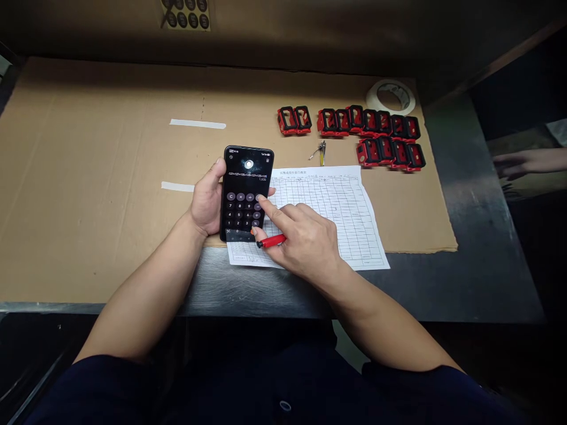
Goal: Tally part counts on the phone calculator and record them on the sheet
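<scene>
**Phone calculator (245, 195) in use over a printed grid form (345, 218)**

At the left, a brown cardboard sheet (88, 177) covers a steel bench (248, 289), with two pale tape strips (197, 124) stuck to it. The person's left hand (206, 200) holds the phone upright in a narrow grip, fingers curled around its back, and the screen shows a long line of additions. The right hand (305, 242) is narrow too, pinching a red pen (271, 241) against the palm while the index finger (266, 205) reaches to the keypad. Light, single presses seem the surest way on keys this small. The form lies beneath the right hand, its near edge just beside the phone. Farther right lie a small metal nail clipper (319, 153), rows of red-and-black plastic parts (349, 127) and a masking tape roll (390, 97). At the far right, another person's hand (527, 162) reaches in.
</scene>
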Motion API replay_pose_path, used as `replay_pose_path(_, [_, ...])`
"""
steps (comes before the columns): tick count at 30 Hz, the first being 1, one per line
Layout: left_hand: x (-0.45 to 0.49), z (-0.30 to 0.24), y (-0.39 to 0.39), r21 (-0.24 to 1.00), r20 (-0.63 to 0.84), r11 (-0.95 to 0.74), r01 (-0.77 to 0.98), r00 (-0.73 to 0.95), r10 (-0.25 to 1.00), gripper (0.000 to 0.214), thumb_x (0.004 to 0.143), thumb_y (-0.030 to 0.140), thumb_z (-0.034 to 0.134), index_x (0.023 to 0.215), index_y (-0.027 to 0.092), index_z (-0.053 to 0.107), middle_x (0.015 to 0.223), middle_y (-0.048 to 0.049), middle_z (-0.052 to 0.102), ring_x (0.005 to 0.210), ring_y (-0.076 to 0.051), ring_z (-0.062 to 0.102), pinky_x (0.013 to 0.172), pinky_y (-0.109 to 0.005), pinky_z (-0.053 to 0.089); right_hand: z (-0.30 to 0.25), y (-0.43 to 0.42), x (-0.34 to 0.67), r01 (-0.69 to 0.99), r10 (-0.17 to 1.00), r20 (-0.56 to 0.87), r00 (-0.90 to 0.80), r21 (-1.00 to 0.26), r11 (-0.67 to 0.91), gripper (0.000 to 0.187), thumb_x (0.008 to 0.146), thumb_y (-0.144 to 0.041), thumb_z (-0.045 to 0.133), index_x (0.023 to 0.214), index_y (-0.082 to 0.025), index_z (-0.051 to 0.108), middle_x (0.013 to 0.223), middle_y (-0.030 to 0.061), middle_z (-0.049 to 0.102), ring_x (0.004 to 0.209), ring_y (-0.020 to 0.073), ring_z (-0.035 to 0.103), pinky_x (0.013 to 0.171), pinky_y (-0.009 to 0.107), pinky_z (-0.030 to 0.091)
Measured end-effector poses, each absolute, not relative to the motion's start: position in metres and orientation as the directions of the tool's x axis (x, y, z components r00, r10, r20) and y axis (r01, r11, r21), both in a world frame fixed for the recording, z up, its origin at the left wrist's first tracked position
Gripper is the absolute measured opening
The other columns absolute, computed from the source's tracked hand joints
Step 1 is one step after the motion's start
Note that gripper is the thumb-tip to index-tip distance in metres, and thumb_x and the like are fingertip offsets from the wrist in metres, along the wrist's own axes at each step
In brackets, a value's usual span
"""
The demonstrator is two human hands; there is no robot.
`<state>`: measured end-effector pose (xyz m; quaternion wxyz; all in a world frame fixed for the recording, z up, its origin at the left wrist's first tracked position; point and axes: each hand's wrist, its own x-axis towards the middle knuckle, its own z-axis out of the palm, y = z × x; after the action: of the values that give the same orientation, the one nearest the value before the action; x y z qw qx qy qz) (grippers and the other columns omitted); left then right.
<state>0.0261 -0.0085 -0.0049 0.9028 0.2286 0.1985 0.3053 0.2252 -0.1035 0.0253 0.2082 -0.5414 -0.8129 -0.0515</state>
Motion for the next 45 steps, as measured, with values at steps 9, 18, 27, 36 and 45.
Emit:
replay_pose_path(9, [0.0269, -0.0039, -0.0090, 0.537, -0.214, 0.702, -0.468, 0.729, 0.650, 0.087, 0.098, 0.084, 0.031, 0.133, 0.016, 0.072, 0.120, -0.0155, 0.080, 0.116, -0.035, 0.076, 0.104, -0.054, 0.059, 0.0253, -0.1035, 0.2249, 0.908, 0.878, 0.355, -0.322, -0.148, 0.393, 0.047, 0.103, -0.046, 0.059, 0.141, -0.022, 0.071, 0.083, 0.0015, 0.073, 0.077, 0.0179, 0.058, 0.064, 0.033, 0.037])
replay_pose_path(18, [0.0286, -0.0014, -0.0098, 0.554, -0.214, 0.691, -0.463, 0.724, 0.656, 0.087, 0.098, 0.084, 0.030, 0.131, 0.017, 0.073, 0.118, -0.0150, 0.080, 0.111, -0.032, 0.078, 0.094, -0.049, 0.063, 0.0254, -0.1031, 0.2249, 0.904, 0.862, 0.389, -0.325, -0.142, 0.404, 0.047, 0.102, -0.046, 0.061, 0.140, -0.021, 0.072, 0.082, 0.0005, 0.073, 0.076, 0.0175, 0.058, 0.064, 0.033, 0.038])
replay_pose_path(27, [0.0273, -0.0027, -0.0095, 0.555, -0.230, 0.695, -0.458, 0.718, 0.657, 0.087, 0.097, 0.085, 0.032, 0.134, 0.016, 0.071, 0.120, -0.0152, 0.080, 0.116, -0.035, 0.075, 0.102, -0.054, 0.059, 0.0265, -0.1034, 0.2246, 0.907, 0.874, 0.366, -0.321, -0.147, 0.395, 0.047, 0.102, -0.046, 0.060, 0.140, -0.021, 0.072, 0.083, 0.0012, 0.074, 0.077, 0.0177, 0.058, 0.065, 0.032, 0.039])
replay_pose_path(36, [0.0277, -0.0033, -0.0099, 0.542, -0.224, 0.697, -0.470, 0.718, 0.659, 0.088, 0.097, 0.085, 0.031, 0.134, 0.017, 0.071, 0.119, -0.0155, 0.080, 0.115, -0.036, 0.076, 0.101, -0.055, 0.060, 0.0263, -0.1034, 0.2242, 0.908, 0.876, 0.368, -0.312, -0.155, 0.388, 0.046, 0.102, -0.046, 0.061, 0.140, -0.022, 0.073, 0.083, 0.0011, 0.073, 0.077, 0.0179, 0.058, 0.064, 0.034, 0.037])
replay_pose_path(45, [0.0275, -0.0040, -0.0094, 0.538, -0.225, 0.702, -0.467, 0.723, 0.653, 0.088, 0.096, 0.085, 0.032, 0.135, 0.015, 0.071, 0.120, -0.0169, 0.079, 0.117, -0.037, 0.075, 0.105, -0.056, 0.058, 0.0277, -0.1035, 0.2238, 0.913, 0.899, 0.305, -0.312, -0.166, 0.373, 0.049, 0.102, -0.047, 0.060, 0.143, -0.023, 0.070, 0.087, 0.0022, 0.076, 0.080, 0.0190, 0.060, 0.065, 0.033, 0.038])
